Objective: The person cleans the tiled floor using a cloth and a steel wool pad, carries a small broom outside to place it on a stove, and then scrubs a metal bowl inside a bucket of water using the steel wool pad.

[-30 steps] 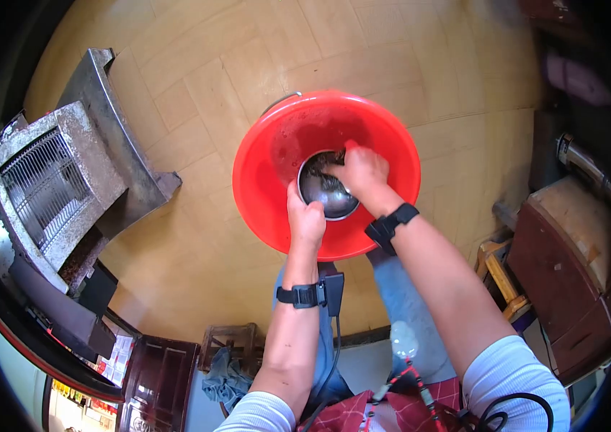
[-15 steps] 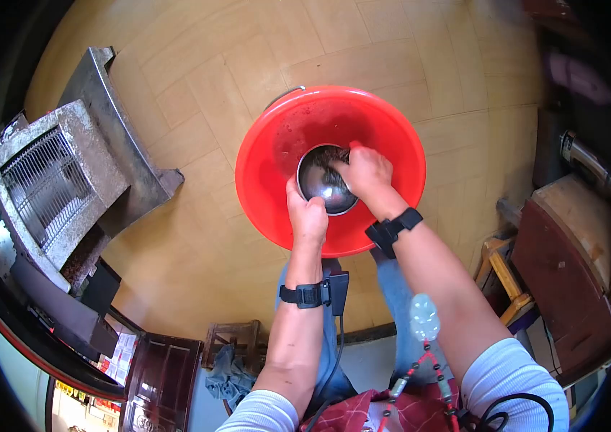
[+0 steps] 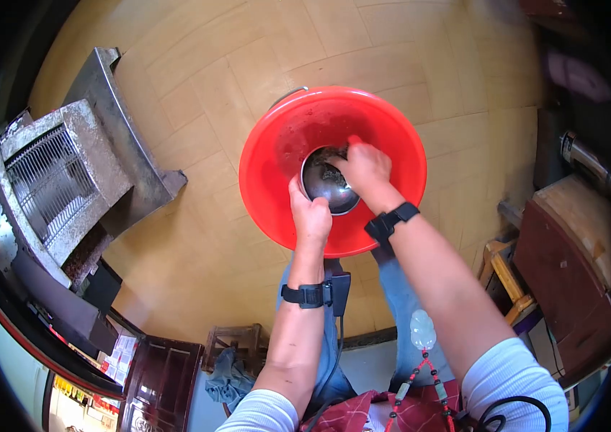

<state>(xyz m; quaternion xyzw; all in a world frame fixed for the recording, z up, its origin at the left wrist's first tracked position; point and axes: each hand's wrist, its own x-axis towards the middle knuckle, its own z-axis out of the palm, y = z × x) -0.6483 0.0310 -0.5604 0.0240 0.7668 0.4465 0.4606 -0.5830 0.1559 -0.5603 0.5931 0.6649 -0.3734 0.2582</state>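
Observation:
A round metal bowl is held over the inside of a wide red bucket between my legs. My left hand grips the bowl's left and lower rim, thumb on the near edge. My right hand is at the bowl's upper right, its fingers closed and reaching into it. Something red shows at its fingers, too small to name. Dark wet-looking matter lies in the upper part of the bowl, partly hidden by the right hand.
A metal heater with a grille stands at the left. A small wooden stool with a blue cloth is at the lower left. Brown wooden furniture stands at the right. A pendant hangs by my chest.
The right hand has shifted slightly within the bowl's upper part. The view has moved a little, and the pendant has swung towards me.

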